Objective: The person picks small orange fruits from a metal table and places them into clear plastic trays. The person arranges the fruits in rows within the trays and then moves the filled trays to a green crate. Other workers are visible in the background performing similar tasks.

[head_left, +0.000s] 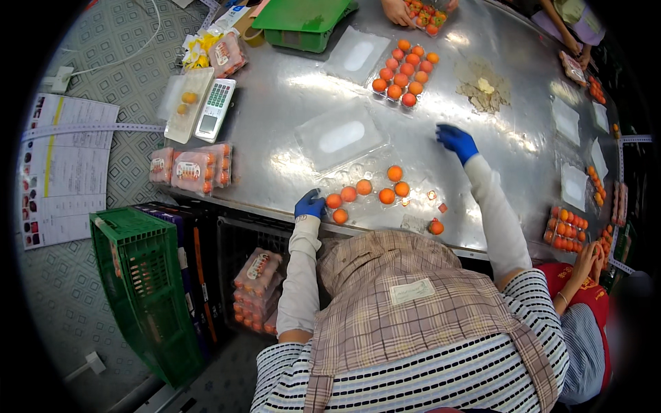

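At the left end of a loose group of small orange-red round fruits, my blue-gloved left hand rests low near the table's front edge. Its fingers are slightly bent and apart; whether they touch the clear plastic tray under those fruits I cannot tell. My right hand, also in a blue glove, is stretched out over the metal table, farther off and to the right. Its fingers reach left, with nothing seen in them. Between the hands lies a clear tray with a white pad. One fruit sits apart near my apron.
A filled tray of fruits stands farther back, near a green bin. At left are a scale and wrapped packs. A green crate stands below. Co-workers' hands work at the far side and right.
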`<state>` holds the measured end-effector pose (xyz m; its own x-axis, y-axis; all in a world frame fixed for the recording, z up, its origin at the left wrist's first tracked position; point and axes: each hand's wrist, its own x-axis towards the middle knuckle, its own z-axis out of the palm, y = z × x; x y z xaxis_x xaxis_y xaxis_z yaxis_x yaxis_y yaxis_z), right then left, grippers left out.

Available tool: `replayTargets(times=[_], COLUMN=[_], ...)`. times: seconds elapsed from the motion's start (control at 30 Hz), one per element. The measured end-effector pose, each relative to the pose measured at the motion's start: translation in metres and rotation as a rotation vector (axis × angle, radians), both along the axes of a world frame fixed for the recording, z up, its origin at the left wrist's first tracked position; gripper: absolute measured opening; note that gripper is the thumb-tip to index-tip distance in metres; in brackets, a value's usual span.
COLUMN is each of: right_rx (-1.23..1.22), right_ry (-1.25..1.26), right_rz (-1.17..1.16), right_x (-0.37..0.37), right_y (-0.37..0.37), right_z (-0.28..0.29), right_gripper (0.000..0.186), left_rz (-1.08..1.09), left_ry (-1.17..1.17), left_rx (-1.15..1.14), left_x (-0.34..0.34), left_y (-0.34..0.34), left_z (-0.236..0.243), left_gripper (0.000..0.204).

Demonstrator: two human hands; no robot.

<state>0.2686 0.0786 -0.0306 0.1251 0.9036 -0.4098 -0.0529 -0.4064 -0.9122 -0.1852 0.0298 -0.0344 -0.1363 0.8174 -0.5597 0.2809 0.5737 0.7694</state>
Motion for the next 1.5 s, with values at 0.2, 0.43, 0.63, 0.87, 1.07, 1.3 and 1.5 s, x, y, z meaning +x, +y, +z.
replayTargets(times=[0.2,0.43,0.63,0.87,1.07,1.3,1.5], right_rx=[0.235,0.190,0.151,0.638,0.622,0.560,0.358], right_ry=[-0.591,-0.953,-0.582,-1.020,-1.125,-1.150,-0.784], right_rz=[0.389,0.419,0.349,0.707,0.983,1.018,0.808], right_x=[-0.037,-0.072,-0.112,-0.188,-0.223,-0.225,-0.222], right_y=[-0.165,-0.211,-0.165,-0.104,-0.080,-0.079,-0.086], right_z=[0.021,0.008,0.061,0.061,0.053,0.053,0.076], right_gripper=[0.048,0.037,0.041,0.020,0.019,0.030,0.036], left_rz=[0.022,0.091,0.426,0.661,0.755,1.053,0.984], left_ry=[-0.131,-0.186,-0.118,-0.024,0.713,0.416,0.384], left_rx=[-0.039,0.114,0.312,0.279,0.377,0.290,0.051], left_x=[0.012,-0.011,-0.117,-0.240,-0.316,-0.328,-0.287], left_y=[-0.002,-0.011,-0.056,-0.153,-0.276,-0.363,-0.275], left_z=[-0.026,0.016,0.046,0.013,-0.021,-0.088,-0.086], left_gripper=[0.046,0.043,0.039,0.043,0.037,0.040,0.071])
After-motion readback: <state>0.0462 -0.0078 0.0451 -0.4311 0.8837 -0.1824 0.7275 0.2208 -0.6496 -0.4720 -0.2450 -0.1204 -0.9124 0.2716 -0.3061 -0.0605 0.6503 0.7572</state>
